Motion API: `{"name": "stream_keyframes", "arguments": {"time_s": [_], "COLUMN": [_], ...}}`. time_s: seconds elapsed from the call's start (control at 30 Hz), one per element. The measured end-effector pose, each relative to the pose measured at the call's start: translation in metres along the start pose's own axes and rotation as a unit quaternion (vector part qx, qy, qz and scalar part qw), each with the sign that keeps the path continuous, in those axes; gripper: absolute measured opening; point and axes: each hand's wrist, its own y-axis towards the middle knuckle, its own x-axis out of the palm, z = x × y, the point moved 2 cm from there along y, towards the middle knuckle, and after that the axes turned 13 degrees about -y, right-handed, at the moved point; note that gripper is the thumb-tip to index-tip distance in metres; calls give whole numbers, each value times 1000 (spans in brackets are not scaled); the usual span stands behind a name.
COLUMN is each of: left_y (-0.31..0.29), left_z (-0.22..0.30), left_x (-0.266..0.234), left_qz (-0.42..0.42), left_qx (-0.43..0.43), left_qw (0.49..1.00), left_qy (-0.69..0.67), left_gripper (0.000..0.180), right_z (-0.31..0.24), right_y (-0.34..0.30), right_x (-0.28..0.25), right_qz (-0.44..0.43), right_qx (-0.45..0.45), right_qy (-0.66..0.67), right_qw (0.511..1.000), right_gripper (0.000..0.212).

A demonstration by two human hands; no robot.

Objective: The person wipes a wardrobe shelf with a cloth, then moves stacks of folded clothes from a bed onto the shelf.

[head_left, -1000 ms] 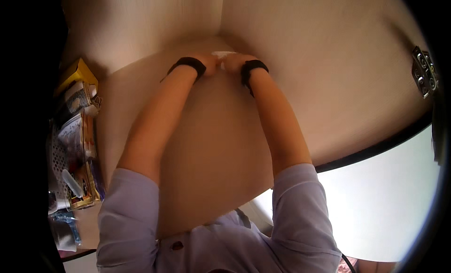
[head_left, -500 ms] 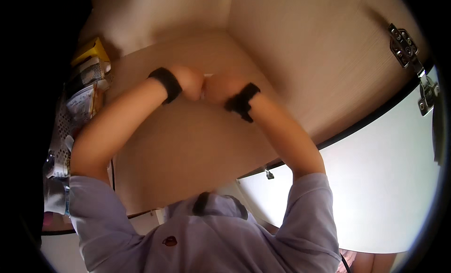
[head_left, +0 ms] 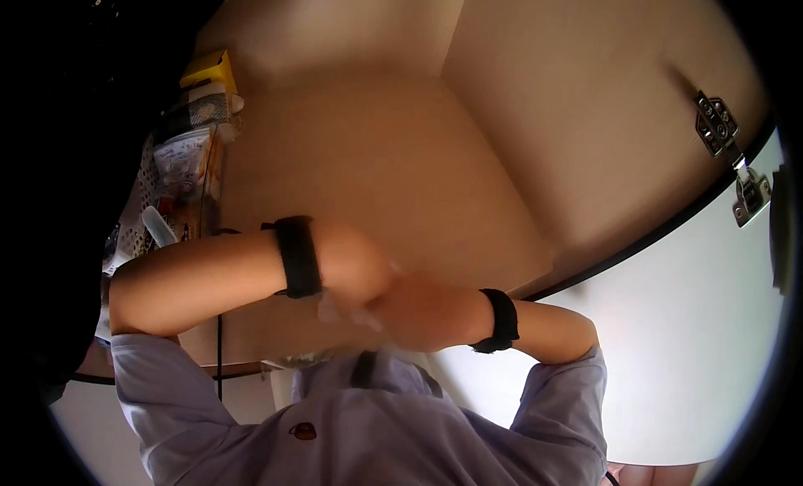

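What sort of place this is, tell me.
Likely the inside of a cabinet: a metal hinge joins a wood-grain panel to a white door, and packages line the left side.

This looks like a home cupboard, shown by its wood-grain panels [head_left: 569, 109], metal hinge [head_left: 718, 125], white door [head_left: 669, 319] and packets [head_left: 184, 156].

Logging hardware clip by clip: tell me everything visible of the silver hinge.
The hinge is shiny silver and looks metal. A plate with round screw heads sits on the wood-toned panel; a narrow arm links it to a second plate on the white panel, apparently a door. It looks unfolded, slanting down to the right near the picture's right edge. Neither the left hand nor the right hand touches it.
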Motion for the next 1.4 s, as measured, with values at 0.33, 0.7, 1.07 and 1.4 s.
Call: {"name": "stream_keyframes", "arguments": {"time_s": [0.33,0.7,1.07,1.4], "left_y": [42,90,68,9], "left_z": [-69,-168,-235,-246], "left_x": [-47,-113,-122,-93], "left_qz": [52,151,221,147], "left_qx": [-97,-249,-325,-405], "left_qw": [994,955,911,898], "left_qy": [-10,-58,-123,-86], "left_gripper": [37,59,56,56], "right_z": [140,217,362,332], "right_y": [12,52,126,180], "right_x": [-10,-102,-76,-51], "right_qz": [119,38,140,29], "right_qx": [55,316,370,146], "right_qy": [-214,47,-23,-204], "right_qw": [968,947,918,968], "right_gripper": [28,36,35,37]}}
